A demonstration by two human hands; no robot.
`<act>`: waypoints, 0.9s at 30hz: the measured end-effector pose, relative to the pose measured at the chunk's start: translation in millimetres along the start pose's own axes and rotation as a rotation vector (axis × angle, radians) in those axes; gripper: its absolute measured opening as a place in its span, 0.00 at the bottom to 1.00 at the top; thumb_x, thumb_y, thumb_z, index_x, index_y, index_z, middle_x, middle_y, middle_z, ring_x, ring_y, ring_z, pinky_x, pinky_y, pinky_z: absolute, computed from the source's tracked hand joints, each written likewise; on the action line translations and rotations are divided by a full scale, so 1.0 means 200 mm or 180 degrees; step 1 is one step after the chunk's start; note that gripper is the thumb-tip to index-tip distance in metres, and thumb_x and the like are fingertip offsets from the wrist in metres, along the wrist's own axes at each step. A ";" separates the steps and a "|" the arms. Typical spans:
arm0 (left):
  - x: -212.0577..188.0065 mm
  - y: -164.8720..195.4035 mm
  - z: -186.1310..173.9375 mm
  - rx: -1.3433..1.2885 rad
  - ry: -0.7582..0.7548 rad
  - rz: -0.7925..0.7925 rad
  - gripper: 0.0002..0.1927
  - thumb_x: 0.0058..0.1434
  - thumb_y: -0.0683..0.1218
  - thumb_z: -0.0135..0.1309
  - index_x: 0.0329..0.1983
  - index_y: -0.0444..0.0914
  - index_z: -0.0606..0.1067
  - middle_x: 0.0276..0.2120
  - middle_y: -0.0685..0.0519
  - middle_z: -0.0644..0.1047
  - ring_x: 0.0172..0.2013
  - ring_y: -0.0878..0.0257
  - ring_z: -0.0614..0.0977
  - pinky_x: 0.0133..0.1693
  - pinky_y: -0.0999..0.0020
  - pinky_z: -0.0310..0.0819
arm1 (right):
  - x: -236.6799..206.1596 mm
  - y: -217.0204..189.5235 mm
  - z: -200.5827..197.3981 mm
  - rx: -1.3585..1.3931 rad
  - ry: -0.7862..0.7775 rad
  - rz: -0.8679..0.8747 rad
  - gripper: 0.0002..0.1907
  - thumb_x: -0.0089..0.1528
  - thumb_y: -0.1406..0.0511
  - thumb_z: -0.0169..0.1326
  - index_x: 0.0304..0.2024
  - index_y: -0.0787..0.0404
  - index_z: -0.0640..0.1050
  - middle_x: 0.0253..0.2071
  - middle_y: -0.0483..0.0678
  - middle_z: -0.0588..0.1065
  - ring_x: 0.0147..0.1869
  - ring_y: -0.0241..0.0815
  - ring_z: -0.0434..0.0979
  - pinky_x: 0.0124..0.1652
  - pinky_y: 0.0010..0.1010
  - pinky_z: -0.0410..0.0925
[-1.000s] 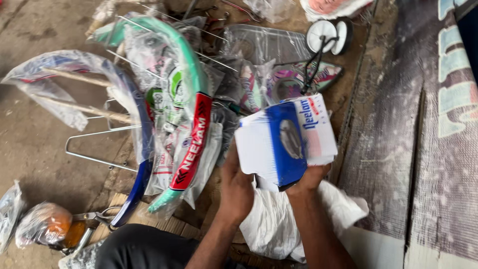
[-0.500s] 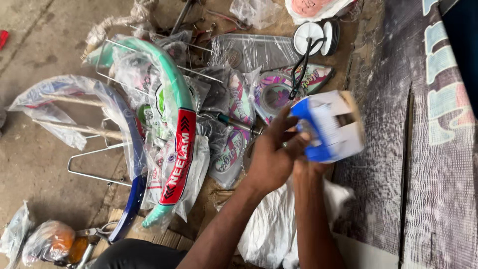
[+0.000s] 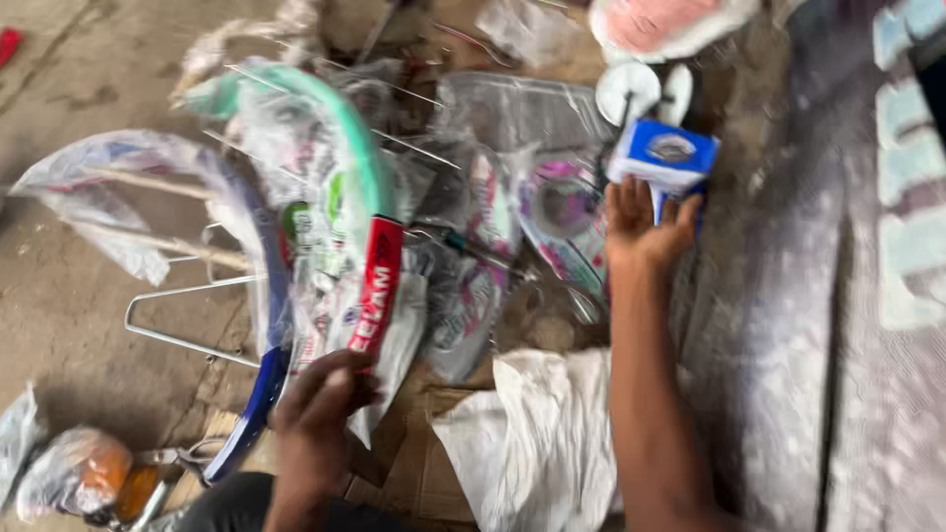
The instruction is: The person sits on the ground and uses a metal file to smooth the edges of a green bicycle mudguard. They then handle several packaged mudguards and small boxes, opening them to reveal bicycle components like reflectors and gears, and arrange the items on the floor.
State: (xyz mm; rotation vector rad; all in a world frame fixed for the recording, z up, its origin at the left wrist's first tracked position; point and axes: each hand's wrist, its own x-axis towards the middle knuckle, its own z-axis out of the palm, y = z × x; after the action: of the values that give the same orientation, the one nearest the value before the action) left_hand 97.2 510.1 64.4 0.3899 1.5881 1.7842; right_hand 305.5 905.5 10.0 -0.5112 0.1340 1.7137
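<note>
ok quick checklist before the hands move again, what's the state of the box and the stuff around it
1. Grip on the blue and white box: ok, the right hand cups it from below, fingers on its underside.
2. Box flaps shut: cannot tell, the picture is blurred.
3. Left hand free: cannot tell; it is low by the red end of the wrapped teal fender, holding or only touching is unclear.
4. Space under the box: not ok, plastic-wrapped parts crowd the ground there.
5. White round piece apart from the box: cannot tell, it sits right behind it.
6. White sack out of the way: ok, it lies nearer the person, beside the right forearm.
</note>
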 end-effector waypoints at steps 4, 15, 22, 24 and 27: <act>-0.13 0.00 -0.41 -0.0938 0.0771 0.0401 0.15 0.71 0.44 0.47 0.55 0.29 0.74 0.45 0.44 0.80 0.40 0.57 0.83 0.42 0.59 0.81 | -0.86 0.61 -0.03 -0.1169 -0.2069 0.1101 0.23 0.71 0.50 0.52 0.59 0.59 0.71 0.54 0.53 0.77 0.54 0.50 0.79 0.49 0.45 0.74; -0.99 -0.04 -1.82 -0.0865 0.2632 0.0727 0.09 0.68 0.40 0.50 0.49 0.31 0.75 0.40 0.46 0.81 0.34 0.61 0.82 0.38 0.62 0.81 | -2.52 2.32 -0.51 -0.2935 -0.3001 0.4807 0.16 0.67 0.60 0.55 0.52 0.64 0.75 0.40 0.50 0.78 0.39 0.41 0.80 0.34 0.34 0.75; -1.34 -0.48 -2.47 0.1136 0.3755 0.0093 0.10 0.65 0.42 0.57 0.48 0.32 0.78 0.38 0.47 0.81 0.34 0.63 0.82 0.40 0.66 0.77 | -2.59 2.76 -1.20 -0.5754 -0.3768 0.2931 0.16 0.61 0.64 0.62 0.50 0.63 0.81 0.35 0.50 0.77 0.34 0.42 0.74 0.32 0.35 0.69; -1.31 -0.56 -2.60 0.1765 0.3815 -0.0193 0.10 0.63 0.41 0.60 0.47 0.33 0.79 0.37 0.46 0.82 0.36 0.59 0.82 0.42 0.64 0.77 | -2.53 2.80 -1.25 -0.5665 -0.5185 0.1873 0.17 0.60 0.66 0.63 0.50 0.63 0.80 0.40 0.50 0.79 0.41 0.41 0.80 0.39 0.34 0.74; -1.19 -0.63 -2.62 0.2556 0.3235 0.0194 0.21 0.52 0.45 0.64 0.49 0.37 0.78 0.45 0.44 0.81 0.44 0.52 0.83 0.46 0.57 0.78 | -2.52 2.84 -1.24 -0.5922 -0.6098 0.1088 0.19 0.58 0.66 0.64 0.51 0.63 0.79 0.44 0.51 0.82 0.46 0.41 0.84 0.46 0.34 0.77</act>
State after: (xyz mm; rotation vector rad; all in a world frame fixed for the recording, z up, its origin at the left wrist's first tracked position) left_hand -32.5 -37.4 -107.8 -0.1892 3.0256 1.3349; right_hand -113.5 236.0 -116.0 0.1799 -2.9313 1.4321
